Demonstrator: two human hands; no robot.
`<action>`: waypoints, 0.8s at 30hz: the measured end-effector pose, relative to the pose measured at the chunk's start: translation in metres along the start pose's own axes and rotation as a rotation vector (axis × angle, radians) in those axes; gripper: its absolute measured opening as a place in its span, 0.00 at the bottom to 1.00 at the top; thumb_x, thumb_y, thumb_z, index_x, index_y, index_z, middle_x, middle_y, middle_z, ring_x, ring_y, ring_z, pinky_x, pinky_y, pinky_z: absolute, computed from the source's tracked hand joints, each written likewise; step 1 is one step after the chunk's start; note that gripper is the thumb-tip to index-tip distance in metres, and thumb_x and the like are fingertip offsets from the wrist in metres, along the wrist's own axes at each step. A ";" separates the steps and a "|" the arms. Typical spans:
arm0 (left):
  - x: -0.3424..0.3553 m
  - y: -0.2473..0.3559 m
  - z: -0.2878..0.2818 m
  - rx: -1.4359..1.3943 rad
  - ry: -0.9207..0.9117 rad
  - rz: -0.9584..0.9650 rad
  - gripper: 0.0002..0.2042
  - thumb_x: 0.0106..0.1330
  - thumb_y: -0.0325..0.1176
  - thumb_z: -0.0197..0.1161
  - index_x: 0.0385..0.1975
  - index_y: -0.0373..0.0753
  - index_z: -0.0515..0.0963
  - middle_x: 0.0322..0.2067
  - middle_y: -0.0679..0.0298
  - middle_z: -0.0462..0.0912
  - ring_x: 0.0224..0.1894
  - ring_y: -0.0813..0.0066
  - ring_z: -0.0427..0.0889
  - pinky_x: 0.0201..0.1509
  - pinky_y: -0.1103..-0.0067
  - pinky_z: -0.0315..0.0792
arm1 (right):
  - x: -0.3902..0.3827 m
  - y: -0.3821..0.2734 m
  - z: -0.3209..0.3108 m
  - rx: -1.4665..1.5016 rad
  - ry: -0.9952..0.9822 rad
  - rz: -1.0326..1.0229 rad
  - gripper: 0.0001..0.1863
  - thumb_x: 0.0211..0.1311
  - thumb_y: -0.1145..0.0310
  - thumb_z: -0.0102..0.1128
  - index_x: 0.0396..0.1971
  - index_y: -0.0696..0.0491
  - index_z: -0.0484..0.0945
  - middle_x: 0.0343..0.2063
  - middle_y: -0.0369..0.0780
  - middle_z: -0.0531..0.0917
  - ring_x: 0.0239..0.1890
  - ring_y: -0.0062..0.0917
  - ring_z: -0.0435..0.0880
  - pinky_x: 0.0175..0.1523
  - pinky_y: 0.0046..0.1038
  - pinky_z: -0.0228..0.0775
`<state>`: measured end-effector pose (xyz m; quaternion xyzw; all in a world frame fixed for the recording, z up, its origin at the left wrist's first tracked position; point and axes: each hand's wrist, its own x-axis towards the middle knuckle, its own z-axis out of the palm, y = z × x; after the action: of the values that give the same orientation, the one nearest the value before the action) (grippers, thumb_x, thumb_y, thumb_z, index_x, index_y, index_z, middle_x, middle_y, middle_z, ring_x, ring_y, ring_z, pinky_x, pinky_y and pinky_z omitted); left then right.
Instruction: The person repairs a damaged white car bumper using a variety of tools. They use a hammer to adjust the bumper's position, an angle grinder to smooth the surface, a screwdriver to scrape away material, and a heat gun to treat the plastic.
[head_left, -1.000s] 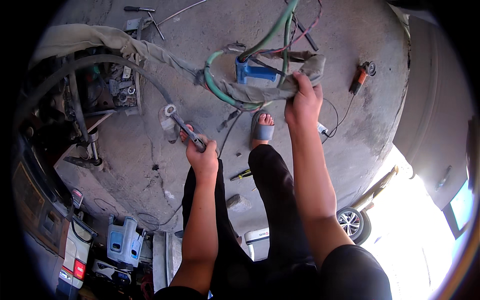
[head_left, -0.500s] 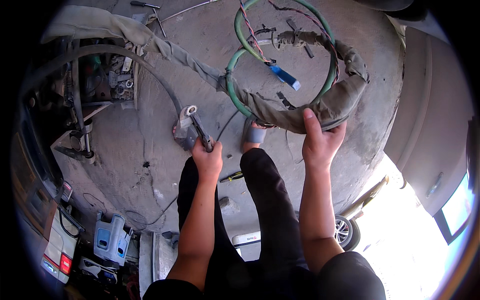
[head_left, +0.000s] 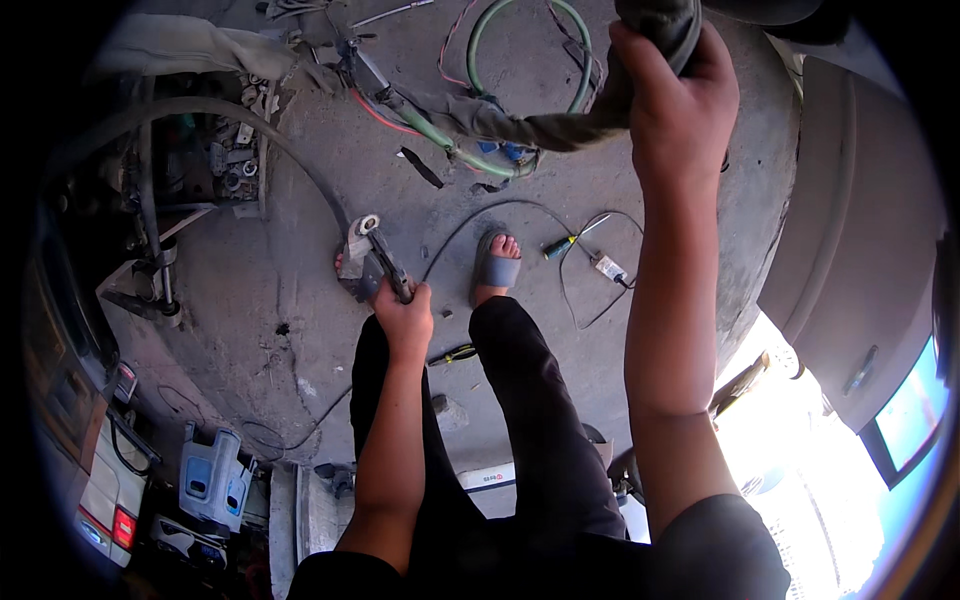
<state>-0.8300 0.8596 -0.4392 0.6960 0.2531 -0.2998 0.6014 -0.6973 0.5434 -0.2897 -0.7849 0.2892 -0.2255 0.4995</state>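
My left hand (head_left: 404,320) is closed round a dark plier-like metal tool (head_left: 390,262) in front of my left knee. The tool's upper end meets a pale piece with a ring-shaped end (head_left: 369,223), where a thick dark cable (head_left: 290,143) arrives from the left. My right hand (head_left: 685,120), reaching far forward, grips a bundle wrapped in grey-brown cloth (head_left: 580,128). From this bundle come a green hose (head_left: 475,45) bent in a loop and thin red wires (head_left: 385,115). A blue piece (head_left: 505,150) shows partly behind the hose.
A screwdriver (head_left: 560,247) and a white plug-like block (head_left: 608,267) on a thin cord lie beyond my right foot (head_left: 497,266). Yellow-and-black pliers (head_left: 455,353) lie between my legs. On the left stand a rack of metal parts (head_left: 235,155) and a grey-blue plastic casing (head_left: 213,475).
My right hand has moved forward and up with the wrapped bundle. The green loop has shifted away, uncovering the screwdriver and white block. My left hand has barely moved.
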 end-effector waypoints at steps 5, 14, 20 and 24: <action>-0.003 0.007 0.019 0.027 -0.061 0.017 0.09 0.55 0.19 0.61 0.26 0.37 0.67 0.22 0.73 0.66 0.23 0.85 0.66 0.28 0.83 0.63 | 0.084 0.040 0.005 -0.702 0.230 -0.109 0.39 0.51 0.59 0.69 0.59 0.63 0.63 0.51 0.59 0.74 0.54 0.51 0.74 0.58 0.40 0.68; 0.001 0.002 0.009 0.103 -0.064 0.052 0.10 0.54 0.17 0.60 0.25 0.39 0.66 0.23 0.72 0.67 0.24 0.84 0.66 0.29 0.83 0.63 | -0.116 0.225 0.025 -0.788 -0.426 0.433 0.26 0.50 0.69 0.59 0.53 0.53 0.71 0.52 0.50 0.74 0.53 0.46 0.76 0.55 0.41 0.72; -0.003 0.012 0.019 0.149 -0.063 -0.002 0.12 0.53 0.13 0.58 0.25 0.40 0.65 0.26 0.71 0.66 0.27 0.83 0.66 0.33 0.83 0.62 | -0.022 0.260 0.129 -0.884 -0.392 -0.123 0.30 0.52 0.62 0.62 0.58 0.47 0.68 0.55 0.44 0.73 0.55 0.42 0.74 0.56 0.41 0.71; -0.001 0.009 0.011 0.261 -0.082 0.097 0.08 0.53 0.23 0.63 0.26 0.34 0.70 0.17 0.71 0.70 0.21 0.85 0.67 0.26 0.82 0.63 | 0.035 0.269 0.197 -1.258 -1.116 0.183 0.20 0.52 0.63 0.65 0.48 0.46 0.81 0.47 0.41 0.83 0.45 0.37 0.84 0.45 0.37 0.78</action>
<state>-0.8258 0.8470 -0.4334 0.7669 0.1530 -0.3290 0.5294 -0.6062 0.5583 -0.6126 -0.8865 0.1344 0.4394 0.0552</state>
